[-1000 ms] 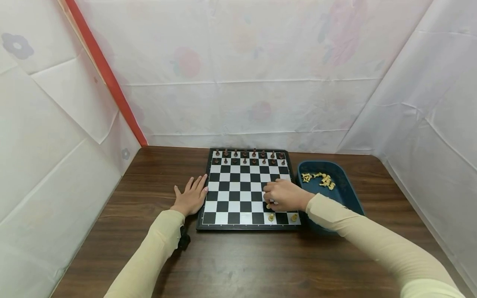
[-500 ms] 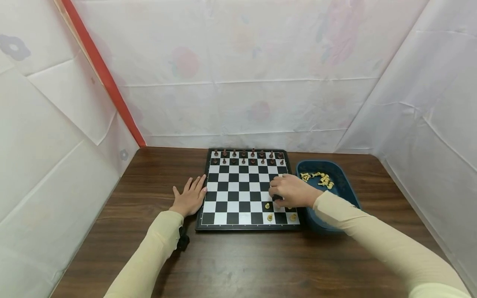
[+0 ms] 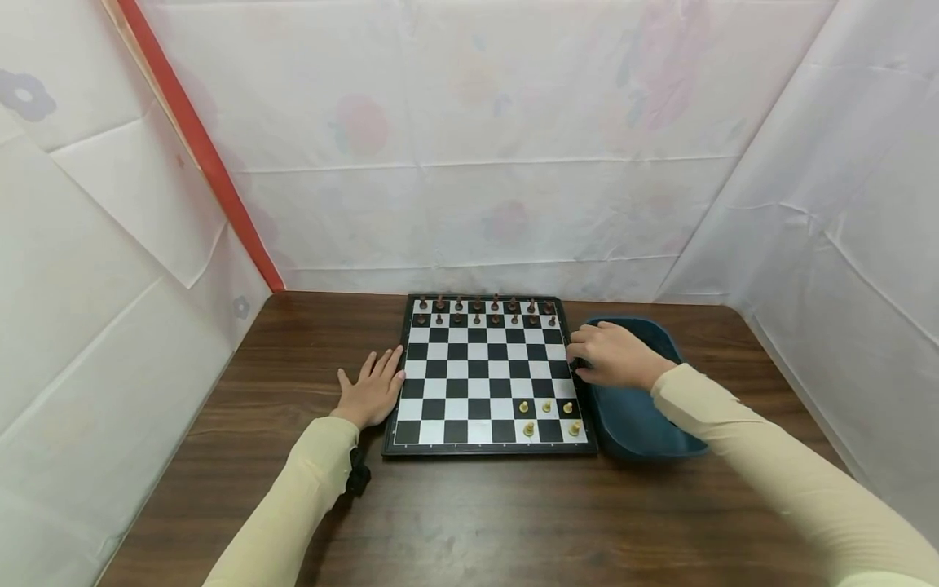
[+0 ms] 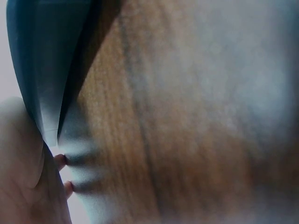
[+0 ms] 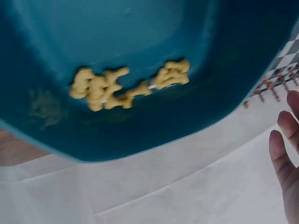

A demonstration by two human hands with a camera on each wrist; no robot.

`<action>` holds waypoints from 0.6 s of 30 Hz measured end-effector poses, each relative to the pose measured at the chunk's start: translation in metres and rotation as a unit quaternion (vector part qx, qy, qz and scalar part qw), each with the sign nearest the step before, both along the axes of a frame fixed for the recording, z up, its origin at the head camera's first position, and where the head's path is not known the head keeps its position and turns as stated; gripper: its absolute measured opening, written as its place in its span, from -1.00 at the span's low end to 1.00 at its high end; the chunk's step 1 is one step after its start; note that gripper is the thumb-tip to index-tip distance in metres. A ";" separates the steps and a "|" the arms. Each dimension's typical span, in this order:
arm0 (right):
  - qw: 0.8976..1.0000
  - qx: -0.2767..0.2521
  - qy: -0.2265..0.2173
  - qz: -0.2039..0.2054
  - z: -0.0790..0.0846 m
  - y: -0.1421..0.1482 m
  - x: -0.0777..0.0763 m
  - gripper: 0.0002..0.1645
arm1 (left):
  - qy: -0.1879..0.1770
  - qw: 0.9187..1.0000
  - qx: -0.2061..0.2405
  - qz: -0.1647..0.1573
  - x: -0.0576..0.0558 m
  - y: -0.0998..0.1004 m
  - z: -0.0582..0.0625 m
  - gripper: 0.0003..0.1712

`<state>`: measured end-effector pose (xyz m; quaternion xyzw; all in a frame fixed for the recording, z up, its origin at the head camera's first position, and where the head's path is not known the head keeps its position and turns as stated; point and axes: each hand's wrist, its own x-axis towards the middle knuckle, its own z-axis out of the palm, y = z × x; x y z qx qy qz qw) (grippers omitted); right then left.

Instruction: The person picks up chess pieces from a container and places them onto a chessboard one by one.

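My left hand (image 3: 369,394) lies with spread fingers at the left edge of the chessboard (image 3: 478,368); part of its palm shows in the left wrist view. Over the left rim of a blue bin (image 3: 645,420), my right hand (image 3: 612,355) hovers with fingers loosely bent. The right wrist view shows its fingertips (image 5: 278,149) with nothing between them. Yellow chess pieces (image 5: 103,88) lie in a heap inside the bin, hidden by the hand in the head view. Several yellow chess pieces (image 3: 546,406) stand at the board's near right corner.
Dark red chess pieces (image 3: 477,319) fill the two far rows of the board. The brown wooden table (image 3: 469,522) has white patterned sheets (image 3: 469,147) behind and on both sides. A dark band (image 3: 358,473) sits at the left wrist.
My right hand has moved right, off the board and over the bin. The yellow pieces that it covered on the board now show. The left hand stays in place.
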<state>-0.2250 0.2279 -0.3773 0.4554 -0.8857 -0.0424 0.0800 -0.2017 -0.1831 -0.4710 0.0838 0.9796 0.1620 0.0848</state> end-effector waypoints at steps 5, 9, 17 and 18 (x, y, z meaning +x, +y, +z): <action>1.000 0.006 0.002 -0.020 -0.001 0.018 -0.005 -0.85 | -0.003 1.000 -0.002 0.000 0.000 0.000 0.000 -0.35; 0.999 0.011 0.001 -0.036 -0.002 0.030 -0.009 -0.85 | -0.008 1.000 -0.004 0.000 0.000 0.000 -0.001 -0.35; 0.997 0.027 -0.003 -0.076 -0.008 0.050 -0.017 -0.83 | -0.005 1.000 -0.001 -0.002 0.000 -0.001 -0.004 -0.35; 0.997 0.028 -0.003 -0.078 -0.008 0.052 -0.018 -0.83 | -0.004 1.000 0.000 -0.001 0.000 -0.001 -0.004 -0.35</action>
